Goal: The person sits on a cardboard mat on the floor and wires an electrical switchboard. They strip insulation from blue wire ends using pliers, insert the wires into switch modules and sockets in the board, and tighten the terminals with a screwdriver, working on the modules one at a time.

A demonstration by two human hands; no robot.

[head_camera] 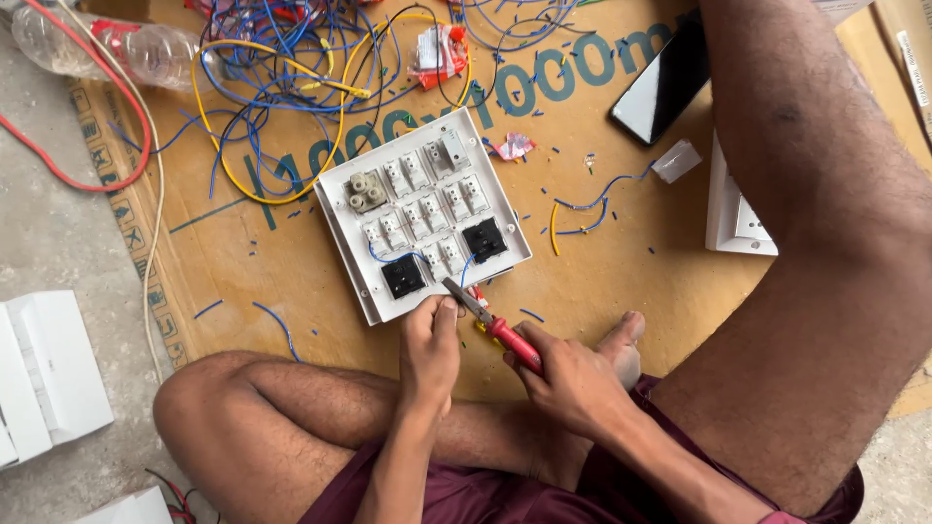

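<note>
A person sits cross-legged on cardboard [602, 281]. The right hand [573, 383] is closed around the red handles of pliers [490, 322], whose long axis runs diagonally, metal nose pointing up-left toward the left fingertips. The left hand [430, 344] curls its fingers onto the near edge of a white switch panel [422, 213], which lies back side up and rotated, holding rows of white switch modules and two black sockets. Short blue wires [393, 255] loop between modules just beyond the fingers.
</note>
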